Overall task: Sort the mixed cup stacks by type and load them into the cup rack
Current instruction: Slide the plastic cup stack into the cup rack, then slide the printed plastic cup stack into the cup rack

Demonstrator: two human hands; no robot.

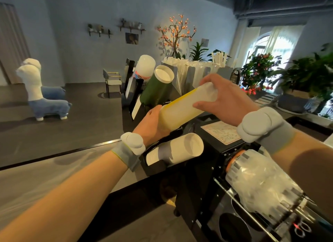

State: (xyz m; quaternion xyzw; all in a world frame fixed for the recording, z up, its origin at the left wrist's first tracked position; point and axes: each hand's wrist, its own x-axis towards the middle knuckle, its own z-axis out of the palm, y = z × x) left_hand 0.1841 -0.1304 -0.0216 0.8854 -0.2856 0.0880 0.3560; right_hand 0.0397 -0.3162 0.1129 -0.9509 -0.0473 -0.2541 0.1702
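Left hand [153,122] grips base of yellow cup stack [185,108]; right hand [225,101] curled round far end; risk: nested cups sliding apart between grips, falling onto white stack [180,148] below fingers.

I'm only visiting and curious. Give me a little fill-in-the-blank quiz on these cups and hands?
The left hand and the right hand grip a frosted cup stack with a ____ stripe along it.
The leaning cup stack behind it is dark ____ outside.
The paper cup stack lying below it is mostly ____.
Missing words: yellow, green, white.
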